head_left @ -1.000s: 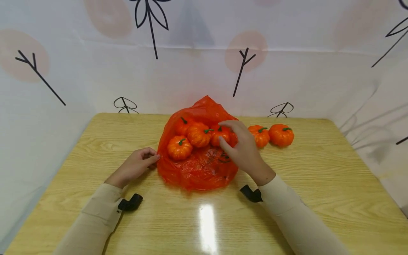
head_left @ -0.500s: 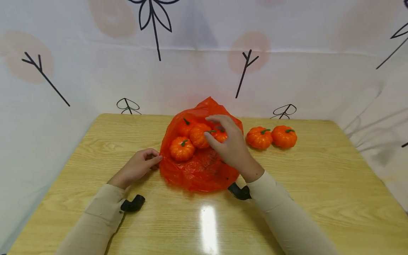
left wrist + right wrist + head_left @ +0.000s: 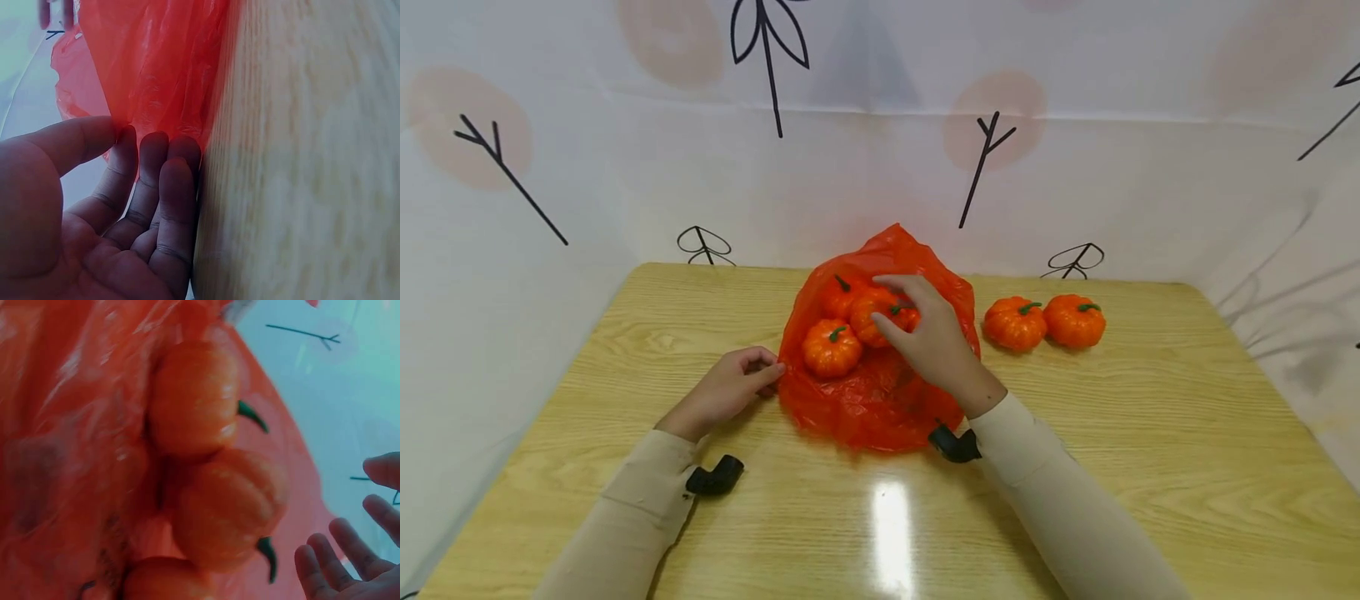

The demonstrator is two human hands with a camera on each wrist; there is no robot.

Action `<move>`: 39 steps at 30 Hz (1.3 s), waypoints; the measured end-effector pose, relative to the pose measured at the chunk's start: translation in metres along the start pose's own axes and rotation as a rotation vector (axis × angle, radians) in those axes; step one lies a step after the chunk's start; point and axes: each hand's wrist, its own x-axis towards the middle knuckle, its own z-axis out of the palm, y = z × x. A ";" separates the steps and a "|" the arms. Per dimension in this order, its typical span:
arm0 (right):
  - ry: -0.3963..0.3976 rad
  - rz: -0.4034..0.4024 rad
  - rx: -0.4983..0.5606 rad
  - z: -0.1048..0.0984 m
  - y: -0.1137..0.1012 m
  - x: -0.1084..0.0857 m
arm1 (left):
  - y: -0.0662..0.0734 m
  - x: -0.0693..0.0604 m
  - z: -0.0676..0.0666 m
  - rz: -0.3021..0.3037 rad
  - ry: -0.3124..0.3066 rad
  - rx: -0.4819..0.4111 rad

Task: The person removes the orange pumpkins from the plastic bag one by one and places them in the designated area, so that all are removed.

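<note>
At the left, your left hand [image 3: 730, 385] pinches the edge of a red plastic bag [image 3: 850, 408] between thumb and forefinger, the other fingers lying close together. A light, steady pinch should brace the thin film without tearing it.

The bag spreads open at the centre of the wood-grain table [image 3: 1150, 433]. In it sit a near-left mini pumpkin [image 3: 832, 348], a back-left mini pumpkin [image 3: 837, 298] and a middle mini pumpkin [image 3: 868, 323]; another is mostly hidden behind your right hand [image 3: 928, 333].

That hand hovers over the bag, holding nothing, its thumb well apart from the fingers. Lifting clear before turning aside would probably avoid snagging the plastic.

Right of the bag, two loose mini pumpkins [image 3: 1015, 323] sit side by side; gripping one around its body looks safer than by its stem.
</note>
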 end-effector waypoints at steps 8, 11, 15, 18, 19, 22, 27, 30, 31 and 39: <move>-0.022 0.013 -0.091 0.005 0.011 0.003 | 0.001 0.000 -0.001 -0.010 0.003 -0.005; -0.013 0.010 -0.107 0.005 0.013 0.003 | 0.000 0.000 -0.002 -0.015 0.005 -0.003; 0.004 0.020 -0.130 0.004 0.014 0.002 | 0.001 0.000 -0.002 -0.005 0.003 0.002; -0.018 0.047 -0.155 0.002 0.015 0.002 | 0.001 0.001 -0.002 0.005 0.001 -0.004; -0.032 0.057 -0.163 0.002 0.016 0.002 | 0.001 0.001 -0.002 0.007 0.002 -0.006; -0.087 0.089 -0.184 0.004 0.019 0.002 | -0.001 0.000 -0.001 -0.004 0.008 -0.006; -0.152 0.100 -0.209 0.006 0.023 0.002 | -0.002 -0.003 0.000 -0.012 0.009 -0.012; -0.162 0.103 -0.237 0.006 0.025 0.002 | -0.001 -0.002 0.001 -0.001 0.008 -0.012; -0.166 0.106 -0.249 0.006 0.025 0.001 | -0.001 -0.001 0.000 -0.002 0.007 -0.013; -0.215 0.095 -0.337 0.011 0.027 0.000 | -0.002 0.000 -0.001 -0.012 0.001 -0.027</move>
